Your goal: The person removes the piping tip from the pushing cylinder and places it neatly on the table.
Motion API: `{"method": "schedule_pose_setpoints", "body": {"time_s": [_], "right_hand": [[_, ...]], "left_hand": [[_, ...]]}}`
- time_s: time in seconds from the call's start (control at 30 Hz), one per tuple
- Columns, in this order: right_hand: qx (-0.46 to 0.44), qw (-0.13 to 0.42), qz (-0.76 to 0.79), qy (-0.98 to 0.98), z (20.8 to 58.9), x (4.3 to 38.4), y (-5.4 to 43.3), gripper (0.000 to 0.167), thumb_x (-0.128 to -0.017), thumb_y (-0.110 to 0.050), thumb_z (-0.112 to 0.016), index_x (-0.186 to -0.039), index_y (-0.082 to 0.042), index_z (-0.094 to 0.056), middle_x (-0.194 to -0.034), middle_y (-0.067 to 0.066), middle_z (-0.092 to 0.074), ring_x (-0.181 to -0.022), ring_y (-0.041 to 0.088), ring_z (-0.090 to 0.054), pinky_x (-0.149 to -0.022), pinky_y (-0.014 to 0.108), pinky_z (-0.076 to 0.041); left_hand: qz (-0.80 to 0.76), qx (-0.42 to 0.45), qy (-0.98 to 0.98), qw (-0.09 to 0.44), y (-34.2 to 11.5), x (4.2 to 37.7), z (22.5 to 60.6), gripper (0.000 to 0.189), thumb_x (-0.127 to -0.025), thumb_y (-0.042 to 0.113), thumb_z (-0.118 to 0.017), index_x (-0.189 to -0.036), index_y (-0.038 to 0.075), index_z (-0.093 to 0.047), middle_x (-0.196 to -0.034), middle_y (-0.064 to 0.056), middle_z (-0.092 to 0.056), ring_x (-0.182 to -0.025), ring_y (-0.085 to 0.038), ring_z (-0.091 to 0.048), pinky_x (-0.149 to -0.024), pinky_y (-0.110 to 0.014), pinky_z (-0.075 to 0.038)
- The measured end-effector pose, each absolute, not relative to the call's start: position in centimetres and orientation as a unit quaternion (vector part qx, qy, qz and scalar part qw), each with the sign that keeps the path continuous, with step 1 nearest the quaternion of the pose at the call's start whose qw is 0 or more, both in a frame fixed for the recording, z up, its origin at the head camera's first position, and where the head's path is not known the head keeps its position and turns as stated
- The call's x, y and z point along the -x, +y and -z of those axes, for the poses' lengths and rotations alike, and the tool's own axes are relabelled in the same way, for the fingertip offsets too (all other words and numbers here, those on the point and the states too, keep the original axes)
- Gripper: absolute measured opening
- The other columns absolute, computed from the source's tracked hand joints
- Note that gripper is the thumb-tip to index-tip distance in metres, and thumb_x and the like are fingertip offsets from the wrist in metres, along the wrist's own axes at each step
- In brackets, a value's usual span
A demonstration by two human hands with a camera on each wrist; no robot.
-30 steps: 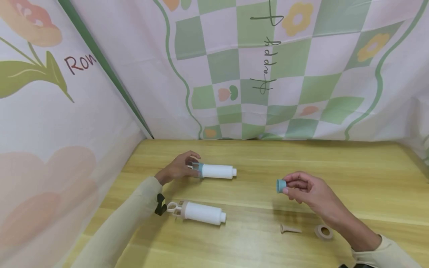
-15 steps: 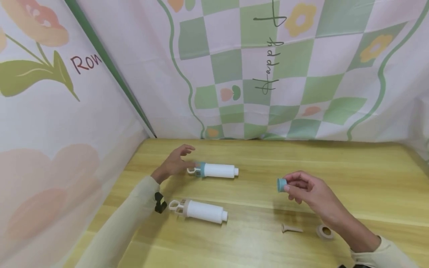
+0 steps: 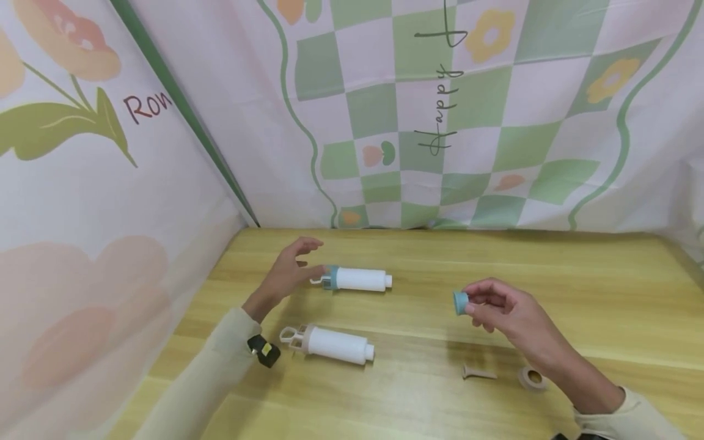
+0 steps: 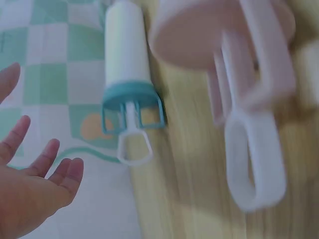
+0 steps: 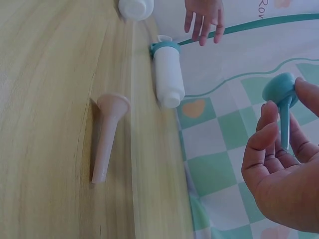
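Observation:
A white plunger syringe with a teal collar (image 3: 360, 279) lies on its side towards the back of the table. My left hand (image 3: 286, 272) hovers by its handle end, fingers loosely spread and holding nothing; in the left wrist view the palm (image 4: 30, 199) is apart from the syringe. Between thumb and fingertips, my right hand (image 3: 506, 308) pinches a small teal funnel-shaped nozzle (image 3: 459, 303) above the table. Its narrow stem (image 5: 284, 124) points down along the fingers in the right wrist view.
Nearer the front lies a second white syringe (image 3: 338, 346) with a beige collar and looped handle. A beige funnel-shaped nozzle (image 3: 478, 373) and a beige ring (image 3: 525, 384) rest below my right hand. Printed curtains (image 3: 220, 91) hang behind and left of the wooden table (image 3: 418, 403).
My left hand has let go of the teal-collared syringe's handle end and moved slightly back and up, fingers opening. The right hand stays nearly still with the teal nozzle.

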State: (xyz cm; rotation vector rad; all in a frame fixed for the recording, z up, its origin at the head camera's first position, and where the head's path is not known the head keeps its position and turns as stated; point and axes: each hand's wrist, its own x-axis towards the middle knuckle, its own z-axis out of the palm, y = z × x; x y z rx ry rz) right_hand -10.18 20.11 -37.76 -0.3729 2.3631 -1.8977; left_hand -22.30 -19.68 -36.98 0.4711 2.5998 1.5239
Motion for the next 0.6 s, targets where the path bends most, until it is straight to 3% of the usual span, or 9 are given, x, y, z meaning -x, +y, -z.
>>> {"method": "schedule_pose_setpoints", "body": {"time_s": [0.4,0.6], "right_hand": [[0.115,0.039,0.632,0.765,37.6,9.5,20.1,0.028,-0.102,-0.014,-0.060,-0.123,0.004,-0.055,-0.102,0.012,-0.065,-0.080,0.024,-0.063,-0.065,0.030,-0.053],[0.117,0.033,0.636,0.762,37.5,9.2,20.4,0.027,-0.102,-0.013,-0.059,-0.123,0.004,-0.055,-0.102,0.012,-0.065,-0.080,0.024,-0.062,-0.065,0.029,-0.053]], "left_hand": [[-0.517,-0.203,0.830,0.051,-17.1,19.0,35.3,0.055,-0.086,0.008,-0.079,-0.135,0.003,-0.054,-0.139,-0.016,-0.053,-0.132,-0.037,-0.043,-0.106,-0.054,-0.040],[-0.530,-0.223,0.817,0.048,-15.9,17.6,34.9,0.056,-0.084,0.005,-0.079,-0.134,0.005,-0.055,-0.135,-0.011,-0.056,-0.126,-0.029,-0.049,-0.103,-0.052,-0.044]]}}
